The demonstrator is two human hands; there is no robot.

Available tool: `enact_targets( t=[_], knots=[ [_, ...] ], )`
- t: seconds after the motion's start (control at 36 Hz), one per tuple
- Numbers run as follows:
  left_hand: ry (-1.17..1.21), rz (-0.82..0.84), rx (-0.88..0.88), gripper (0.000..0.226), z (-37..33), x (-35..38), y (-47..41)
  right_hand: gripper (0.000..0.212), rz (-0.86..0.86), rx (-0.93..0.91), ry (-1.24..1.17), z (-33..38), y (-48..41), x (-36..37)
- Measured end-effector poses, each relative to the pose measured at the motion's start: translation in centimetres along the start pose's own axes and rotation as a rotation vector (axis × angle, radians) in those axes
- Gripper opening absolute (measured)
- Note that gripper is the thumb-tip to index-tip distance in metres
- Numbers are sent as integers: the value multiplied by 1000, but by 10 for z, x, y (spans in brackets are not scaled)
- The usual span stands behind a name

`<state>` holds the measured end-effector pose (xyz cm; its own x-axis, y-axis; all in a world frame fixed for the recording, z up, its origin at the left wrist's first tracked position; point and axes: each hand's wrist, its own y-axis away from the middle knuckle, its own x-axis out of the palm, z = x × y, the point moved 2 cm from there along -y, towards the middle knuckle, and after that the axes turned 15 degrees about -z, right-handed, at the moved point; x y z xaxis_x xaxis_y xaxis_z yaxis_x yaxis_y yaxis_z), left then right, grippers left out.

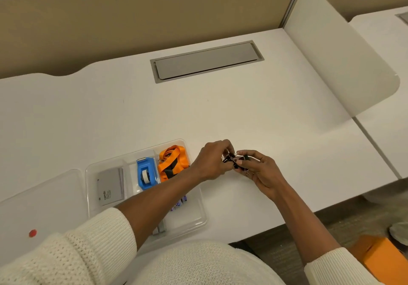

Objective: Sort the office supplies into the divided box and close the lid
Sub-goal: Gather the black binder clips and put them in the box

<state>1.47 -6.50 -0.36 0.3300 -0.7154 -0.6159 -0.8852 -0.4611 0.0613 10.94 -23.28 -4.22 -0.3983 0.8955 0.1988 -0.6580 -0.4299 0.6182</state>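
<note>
A clear divided box [199, 223] sits at the desk's front left. It holds grey cards [109, 187], a blue tape dispenser [145, 172], an orange lanyard [172, 162] and several batteries [180, 203] partly hidden under my left forearm. Its clear lid [42, 203], with a red dot sticker [33, 233], lies flat to the left. Just right of the box, my left hand [212, 161] and my right hand [260, 172] meet above the desk, both gripping a cluster of black binder clips [234, 160].
A grey cable hatch [206, 61] is set into the white desk [242, 117] further back. A white divider panel [340, 50] stands at the right, a tan partition wall behind. An orange box [379, 260] lies on the floor at the lower right.
</note>
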Motion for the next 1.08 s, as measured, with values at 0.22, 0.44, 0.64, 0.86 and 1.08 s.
enact_targets(
  t=[0.22, 0.44, 0.64, 0.86, 1.08],
  knots=[
    [142, -153, -108, 19, -1, -32, 14, 38, 106, -41, 92, 31, 7, 23],
    [264, -391, -274, 19, 13, -108, 69, 33, 213, -67, 180, 44, 24, 74],
    [-44, -525, -334, 23, 54, -167, 157, 29, 380, -22, 346, 16, 53, 152],
    [-290, -434, -391, 26, 103, -168, 247, 25, 524, 54, 509, -42, 90, 225],
    [-588, -243, -253, 20, 122, -148, 259, 25, 472, 16, 618, -78, 108, 252]
  ],
)
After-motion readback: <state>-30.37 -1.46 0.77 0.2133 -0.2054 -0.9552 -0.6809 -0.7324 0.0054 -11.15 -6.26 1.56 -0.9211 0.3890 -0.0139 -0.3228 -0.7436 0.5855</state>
